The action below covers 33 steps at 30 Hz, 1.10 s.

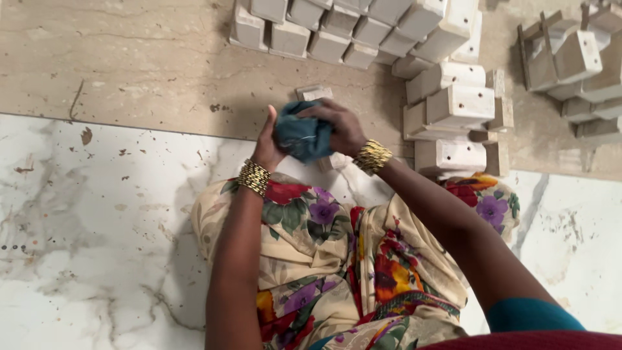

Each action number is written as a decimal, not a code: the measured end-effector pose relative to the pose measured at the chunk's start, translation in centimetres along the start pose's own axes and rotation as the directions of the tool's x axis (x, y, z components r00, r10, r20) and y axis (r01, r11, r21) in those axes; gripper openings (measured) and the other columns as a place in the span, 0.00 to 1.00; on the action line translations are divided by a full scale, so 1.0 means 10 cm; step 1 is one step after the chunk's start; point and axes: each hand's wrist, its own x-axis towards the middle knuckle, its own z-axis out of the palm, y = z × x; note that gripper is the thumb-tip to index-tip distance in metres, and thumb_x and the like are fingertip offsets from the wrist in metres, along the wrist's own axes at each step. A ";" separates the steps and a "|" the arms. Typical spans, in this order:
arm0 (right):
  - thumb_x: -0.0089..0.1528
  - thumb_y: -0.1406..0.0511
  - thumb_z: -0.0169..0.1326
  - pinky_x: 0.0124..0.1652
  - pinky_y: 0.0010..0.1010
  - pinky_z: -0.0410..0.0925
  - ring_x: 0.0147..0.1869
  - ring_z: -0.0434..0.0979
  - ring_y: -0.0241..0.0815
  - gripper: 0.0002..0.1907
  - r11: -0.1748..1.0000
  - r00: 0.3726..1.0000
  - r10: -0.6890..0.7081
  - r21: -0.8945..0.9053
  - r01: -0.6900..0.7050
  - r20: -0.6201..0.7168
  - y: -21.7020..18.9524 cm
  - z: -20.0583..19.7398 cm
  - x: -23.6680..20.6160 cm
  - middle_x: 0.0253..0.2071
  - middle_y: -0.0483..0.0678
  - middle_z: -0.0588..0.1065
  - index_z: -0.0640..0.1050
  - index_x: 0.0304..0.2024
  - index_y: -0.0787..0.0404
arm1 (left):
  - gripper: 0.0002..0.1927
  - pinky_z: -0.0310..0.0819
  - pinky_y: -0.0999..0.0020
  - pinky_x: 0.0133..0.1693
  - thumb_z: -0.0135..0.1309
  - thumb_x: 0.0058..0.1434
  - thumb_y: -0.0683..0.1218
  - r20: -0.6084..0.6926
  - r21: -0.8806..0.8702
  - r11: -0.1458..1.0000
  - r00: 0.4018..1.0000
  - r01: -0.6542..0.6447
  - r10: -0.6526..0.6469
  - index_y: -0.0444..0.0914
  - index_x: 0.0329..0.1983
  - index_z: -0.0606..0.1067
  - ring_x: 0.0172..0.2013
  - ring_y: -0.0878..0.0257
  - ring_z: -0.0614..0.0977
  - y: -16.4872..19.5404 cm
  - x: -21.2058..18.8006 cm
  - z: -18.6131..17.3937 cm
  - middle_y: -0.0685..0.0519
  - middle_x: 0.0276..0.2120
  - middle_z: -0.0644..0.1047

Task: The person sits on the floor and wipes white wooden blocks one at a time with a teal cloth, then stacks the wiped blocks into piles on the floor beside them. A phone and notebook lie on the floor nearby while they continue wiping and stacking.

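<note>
Both my hands meet in front of my lap over a crumpled dark blue cloth [303, 137]. My left hand [267, 144] cups the cloth from the left side. My right hand [341, 126] presses down on it from the right and above. A pale wooden block [315, 93] pokes out behind the cloth, and another bit of it [334, 162] shows below; the cloth hides most of it. Each wrist wears a stack of gold bangles. I sit on the floor in a floral garment [324, 259].
Rows of pale wooden blocks [353, 29] are stacked at the top centre. More drilled blocks [457, 107] stand just right of my hands, and another pile [576, 58] sits at the far right. White marble floor [97, 233] lies to my left.
</note>
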 end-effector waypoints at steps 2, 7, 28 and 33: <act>0.55 0.64 0.70 0.54 0.36 0.76 0.59 0.80 0.47 0.29 0.991 0.982 -0.088 -0.112 0.070 -0.167 0.10 -0.26 0.01 0.57 0.46 0.76 0.77 0.58 0.39 | 0.43 0.76 0.52 0.53 0.46 0.68 0.73 -0.038 0.052 0.998 0.999 0.029 -0.027 0.35 0.70 0.68 0.51 0.51 0.79 0.06 0.07 0.04 0.42 0.58 0.76; 0.48 0.66 0.69 0.47 0.40 0.73 0.56 0.77 0.51 0.35 0.853 0.999 -0.052 -0.520 0.037 -0.014 0.36 -0.48 -0.15 0.57 0.47 0.74 0.78 0.58 0.39 | 0.37 0.76 0.61 0.49 0.55 0.61 0.66 -0.347 0.566 0.823 0.920 0.052 0.180 0.41 0.66 0.69 0.55 0.61 0.80 0.10 0.08 0.12 0.50 0.57 0.77; 0.46 0.65 0.63 0.58 0.50 0.70 0.70 0.63 0.65 0.52 0.829 0.866 0.475 -0.408 -0.382 0.155 0.72 0.24 -1.37 0.70 0.57 0.60 0.63 0.72 0.31 | 0.61 0.66 0.44 0.61 0.66 0.38 0.50 -0.018 0.970 -0.218 0.923 0.110 0.383 0.40 0.75 0.49 0.60 0.43 0.72 -0.38 0.11 0.59 0.40 0.63 0.67; 0.55 0.64 0.63 0.60 0.50 0.69 0.68 0.66 0.63 0.43 0.870 0.918 0.351 -0.300 -0.392 -0.183 0.73 -0.20 -0.66 0.66 0.58 0.64 0.65 0.72 0.38 | 0.53 0.70 0.45 0.51 0.71 0.38 0.51 -0.091 0.895 -0.348 0.877 0.280 0.471 0.41 0.67 0.59 0.53 0.41 0.74 -0.30 0.08 0.46 0.41 0.53 0.71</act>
